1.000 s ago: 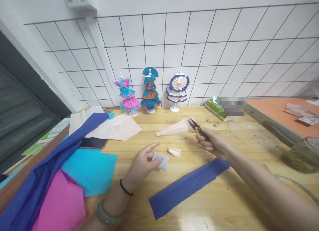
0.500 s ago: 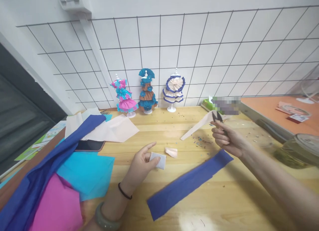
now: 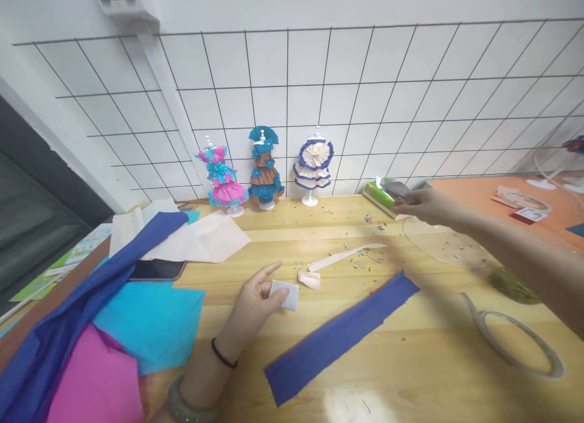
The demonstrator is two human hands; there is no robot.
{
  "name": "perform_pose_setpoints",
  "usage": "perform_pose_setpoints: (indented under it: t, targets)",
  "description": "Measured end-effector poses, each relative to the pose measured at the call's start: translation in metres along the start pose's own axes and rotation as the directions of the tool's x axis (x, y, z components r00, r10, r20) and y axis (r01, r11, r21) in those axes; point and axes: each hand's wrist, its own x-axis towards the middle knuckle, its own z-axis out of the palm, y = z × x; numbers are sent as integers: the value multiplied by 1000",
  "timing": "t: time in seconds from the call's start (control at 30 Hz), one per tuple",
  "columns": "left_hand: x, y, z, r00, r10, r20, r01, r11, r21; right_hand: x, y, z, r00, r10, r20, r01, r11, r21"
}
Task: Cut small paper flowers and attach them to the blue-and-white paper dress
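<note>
My left hand pinches a small folded pale paper square between thumb and fingers, low over the table. At the back right, my right hand is closed on scissors, partly hidden by the fingers, at a green packet with a dark item on it. A blue crepe paper strip lies in front of my left hand. Beside the paper square are a small cream paper scrap and a narrow cream strip.
Three small dress stands with paper dresses line the wall. Cyan sheets, pink paper, cream paper and a phone lie left. A tape roll, a clear round plate and an orange surface are right.
My right hand has moved up and back with the scissors to the green packet. The narrow cream strip now lies on the table. My left hand keeps its pinch on the paper square.
</note>
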Motion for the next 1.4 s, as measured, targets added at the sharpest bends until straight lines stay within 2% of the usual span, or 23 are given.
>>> perform_pose_setpoints:
  t: [0.03, 0.1, 0.2, 0.3, 0.4, 0.5, 0.57, 0.63, 0.67, 0.73, 0.8, 0.87, 0.97, 1.1, 1.4]
  targets:
    - [0, 0, 0, 1000, -1, -2, 1, 1000, 2, -4, -4, 8, 996, -36, 86, 38, 999, -21]
    - [-1, 1, 0, 1000, -3, -2, 3, 1000, 2, -14, -11, 29, 937, -114, 331, 169, 975, -142]
    - [0, -1, 0, 1000, -1, -1, 1, 1000, 0, -28, -15, 63, 913, -118, 390, 201, 963, -180]
    - [1, -3, 0, 1000, 2, -1, -2, 1000, -4, -25, -10, 76, 956, -43, 289, 130, 948, -291]
    - [0, -2, 0, 1000, 12, -10, -12, 1000, -23, -15, -5, 68, 990, 30, 138, 22, 931, -364]
    - [-2, 2, 3, 999, 18, -40, -19, 1000, -25, -23, -16, 59, 996, 34, 78, -4, 937, -349]
    - [-5, 5, 7, 998, 24, -60, -25, 999, -24, -45, -35, 61, 992, -20, 123, 50, 968, -246]
    - [-8, 7, 10, 997, 40, -71, -42, 999, -22, -74, -60, 69, 954, -130, 269, 98, 987, 129]
    - [-10, 7, 12, 996, 56, -73, -57, 998, -17, -89, -72, 74, 923, -169, 345, 73, 959, 275]
    - [-13, 8, 15, 993, 94, -78, -93, 996, 8, -112, -94, 85, 838, -238, 492, -20, 886, 462]
    - [-15, 8, 17, 988, 132, -76, -129, 991, 42, -126, -109, 93, 770, -312, 556, -85, 814, 575]
    - [-17, 9, 17, 986, 155, -69, -150, 986, 75, -131, -117, 99, 734, -363, 573, -123, 760, 638]
    - [-18, 8, 17, 979, 188, -73, -178, 976, 129, -132, -120, 105, 737, -385, 556, -141, 716, 684]
    - [-18, 5, 17, 974, 218, -67, -202, 960, 193, -132, -118, 111, 764, -345, 545, -166, 711, 683]
    - [-11, 2, 13, 984, 174, -27, -167, 969, 181, -131, -114, 104, 832, -338, 440, -18, 776, 630]
